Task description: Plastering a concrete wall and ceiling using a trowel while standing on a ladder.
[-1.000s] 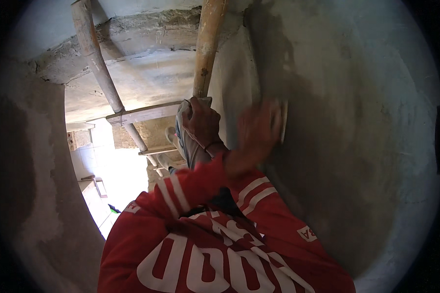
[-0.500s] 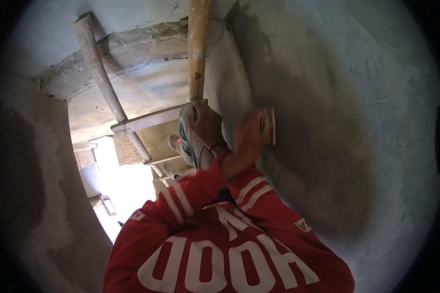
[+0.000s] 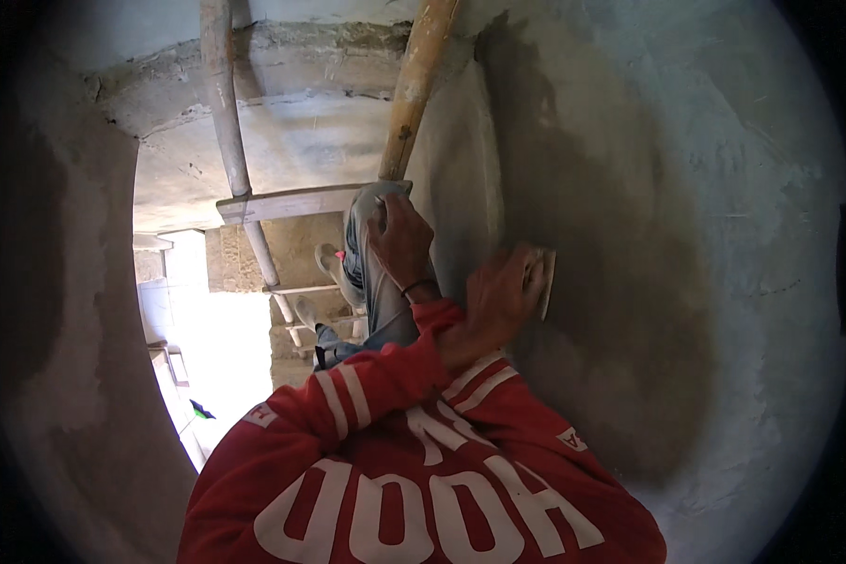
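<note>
My forearms cross in front of me. My left hand (image 3: 504, 293), reaching over to the right, is closed around a flat plastering trowel (image 3: 547, 285). Its thin pale blade is seen nearly edge-on against the damp grey plaster (image 3: 620, 282) of the wall, and the fingers hide its handle. My right hand (image 3: 401, 242), with a dark band at the wrist, lies at my raised knee (image 3: 370, 209) with curled fingers. Whether something small is in those fingers I cannot make out.
A wooden pole ladder stands below me, with a left pole (image 3: 221, 103), a right pole (image 3: 414, 94) and a flat rung (image 3: 287, 203) by my knee. My shoes (image 3: 328, 260) are far below. Bright light comes through an opening (image 3: 240, 348) at lower left. A curved wall (image 3: 113, 310) rises at left.
My left hand and the trowel have moved down and slightly right along the wall. My right hand has stayed at the knee. The whole view has shifted a little, with the ladder poles now further right.
</note>
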Demonstrator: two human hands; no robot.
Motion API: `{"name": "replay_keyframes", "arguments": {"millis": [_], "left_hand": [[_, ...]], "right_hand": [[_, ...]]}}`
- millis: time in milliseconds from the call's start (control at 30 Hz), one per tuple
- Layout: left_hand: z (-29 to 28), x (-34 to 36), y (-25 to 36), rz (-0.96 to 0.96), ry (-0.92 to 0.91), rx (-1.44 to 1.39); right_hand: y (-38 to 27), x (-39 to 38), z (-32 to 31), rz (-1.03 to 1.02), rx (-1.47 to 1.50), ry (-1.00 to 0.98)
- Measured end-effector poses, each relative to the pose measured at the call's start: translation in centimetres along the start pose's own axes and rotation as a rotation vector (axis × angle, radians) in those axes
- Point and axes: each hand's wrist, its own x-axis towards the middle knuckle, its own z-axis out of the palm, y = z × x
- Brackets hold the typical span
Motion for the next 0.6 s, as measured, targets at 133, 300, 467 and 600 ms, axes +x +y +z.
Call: {"name": "replay_keyframes", "arguments": {"millis": [133, 300, 467, 600], "left_hand": [[-0.1, 4.2, -0.4, 0.244, 0.325, 0.025], [0.5, -0.9, 0.3, 0.107, 0.027, 0.052], [0.1, -0.1, -0.4, 0.096, 0.069, 0.089], [-0.1, 3.8, 1.2, 0.295, 0.367, 0.06]], "right_hand": [[-0.9, -1.1, 0.0, -0.01, -0.002, -0.002], [0.8, -0.6, -0.6, -0.007, 0.022, 0.044], [0.0, -0.8, -0.8, -0.018, -0.006, 0.038], [-0.8, -1.6, 0.6, -0.024, -0.001, 0.009]]}}
